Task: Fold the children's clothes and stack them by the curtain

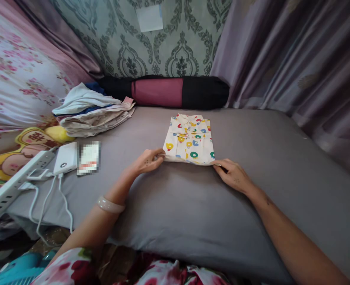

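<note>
A white collared shirt (189,138) with colourful prints lies folded into a rectangle on the grey sheet (192,206), its collar at the far end. My left hand (148,161) pinches the near left corner of the shirt between thumb and fingers. At the near right corner, my right hand (232,173) grips the fabric in the same way. The shirt's near edge runs between the two hands and looks slightly raised. A pale bangle (111,204) circles my left wrist.
Stacked clothes (94,111) lie at the back left, beside a long black and maroon bolster bag (157,92) along the wall. At left are a power strip (17,184), a white power bank (66,158), cables, a blurred packet (88,158) and a yellow plush cushion (17,158). Curtains (281,55) hang right.
</note>
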Tool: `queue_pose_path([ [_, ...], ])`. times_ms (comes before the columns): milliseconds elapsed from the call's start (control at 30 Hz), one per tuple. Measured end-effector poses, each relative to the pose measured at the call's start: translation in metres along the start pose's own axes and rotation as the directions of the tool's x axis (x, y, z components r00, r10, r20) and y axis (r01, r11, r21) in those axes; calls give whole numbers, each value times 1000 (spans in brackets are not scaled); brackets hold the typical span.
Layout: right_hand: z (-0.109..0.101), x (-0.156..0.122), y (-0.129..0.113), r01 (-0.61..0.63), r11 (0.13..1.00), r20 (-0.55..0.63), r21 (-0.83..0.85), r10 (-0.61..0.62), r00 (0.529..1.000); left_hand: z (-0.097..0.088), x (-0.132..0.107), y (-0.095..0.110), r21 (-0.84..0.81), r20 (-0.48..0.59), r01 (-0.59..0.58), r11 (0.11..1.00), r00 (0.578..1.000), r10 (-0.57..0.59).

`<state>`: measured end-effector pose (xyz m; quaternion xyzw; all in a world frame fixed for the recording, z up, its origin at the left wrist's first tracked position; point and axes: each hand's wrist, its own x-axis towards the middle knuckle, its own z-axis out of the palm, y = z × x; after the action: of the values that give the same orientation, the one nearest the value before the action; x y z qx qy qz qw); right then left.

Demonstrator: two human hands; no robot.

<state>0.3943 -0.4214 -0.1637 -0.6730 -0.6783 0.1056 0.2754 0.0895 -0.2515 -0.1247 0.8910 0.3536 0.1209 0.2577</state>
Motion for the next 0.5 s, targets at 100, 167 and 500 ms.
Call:
queue_pose_path([
  [100,3,3,2,-127,992,-45,-3,127,991,1,12,-4,-78,-40,10,997,999,-13],
  [167,6,5,3,-187,982,-74,3,187,980,4,21,-9,-119,-68,27,993,997,-35],
  [500,16,19,-1,-332,937,-173,110,347,922,19,39,-10,-163,-104,246,956,959,-264],
])
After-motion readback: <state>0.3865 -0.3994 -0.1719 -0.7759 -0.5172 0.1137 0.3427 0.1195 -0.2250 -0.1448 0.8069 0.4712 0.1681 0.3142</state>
